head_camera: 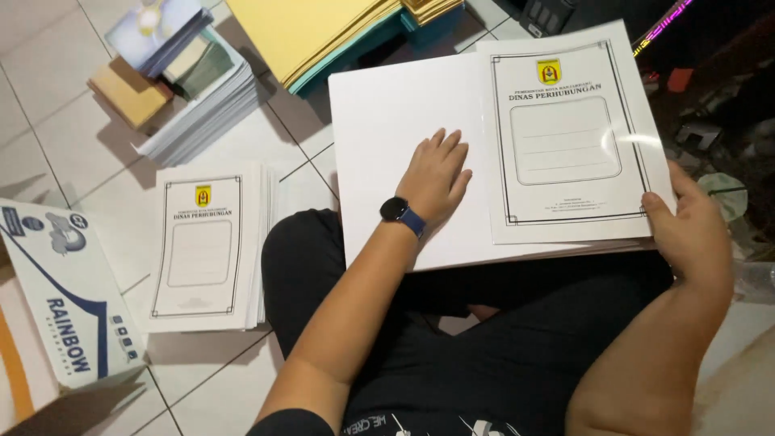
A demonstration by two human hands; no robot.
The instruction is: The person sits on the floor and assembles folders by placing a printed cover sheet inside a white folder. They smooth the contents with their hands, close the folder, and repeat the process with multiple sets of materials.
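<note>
A large white sheet (pixel 379 113) lies across my lap, opened flat. My left hand (pixel 436 173), with a dark watch on its wrist, presses flat on the blank left half, fingers spread. On the right half lies a printed white cover (pixel 565 137) with a black frame and a yellow emblem. My right hand (pixel 686 230) grips the lower right edge of that cover and the sheets under it.
A stack of the same printed covers (pixel 206 246) sits on the tiled floor at my left. Behind it are piles of white and coloured paper (pixel 182 73) and yellow folders (pixel 315 32). A white cardboard box (pixel 64 299) stands at far left. Dark clutter fills the right.
</note>
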